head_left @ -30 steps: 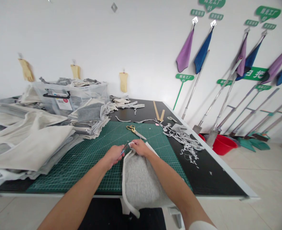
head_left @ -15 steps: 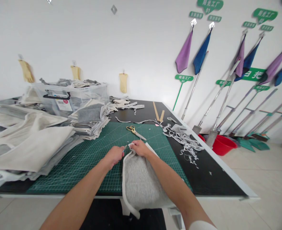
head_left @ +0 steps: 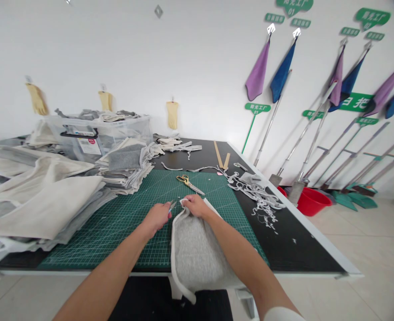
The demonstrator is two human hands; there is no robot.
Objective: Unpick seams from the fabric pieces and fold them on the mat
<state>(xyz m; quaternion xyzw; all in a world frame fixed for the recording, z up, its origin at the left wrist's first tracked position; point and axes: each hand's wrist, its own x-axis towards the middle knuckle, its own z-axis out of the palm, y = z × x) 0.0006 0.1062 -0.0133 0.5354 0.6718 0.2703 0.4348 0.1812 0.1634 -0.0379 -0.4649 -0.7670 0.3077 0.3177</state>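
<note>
My left hand point(head_left: 157, 217) is closed around small thread snips point(head_left: 172, 206), with a pale blue part and a short metal tip showing past the fingers. The tip is close beside the corner of a grey fabric piece point(head_left: 200, 254) with white edging. My right hand point(head_left: 195, 206) pinches that corner. The rest of the fabric hangs down over the table's front edge, partly behind my right forearm. Just beyond my hands, gold-handled scissors point(head_left: 190, 184) lie on the green cutting mat point(head_left: 123, 232).
Stacked fabric pieces point(head_left: 43, 191) cover the left side, with a clear plastic bin point(head_left: 123, 129) of cloth behind. Fabric trimmings point(head_left: 253, 187) and wooden rulers point(head_left: 218, 155) lie at the right. A red basin point(head_left: 312, 201) and mops stand on the floor beyond the table's right edge.
My left hand with the snips has drawn slightly left, away from the fabric corner, and more of the tip shows. My right hand keeps its pinch on the fabric.
</note>
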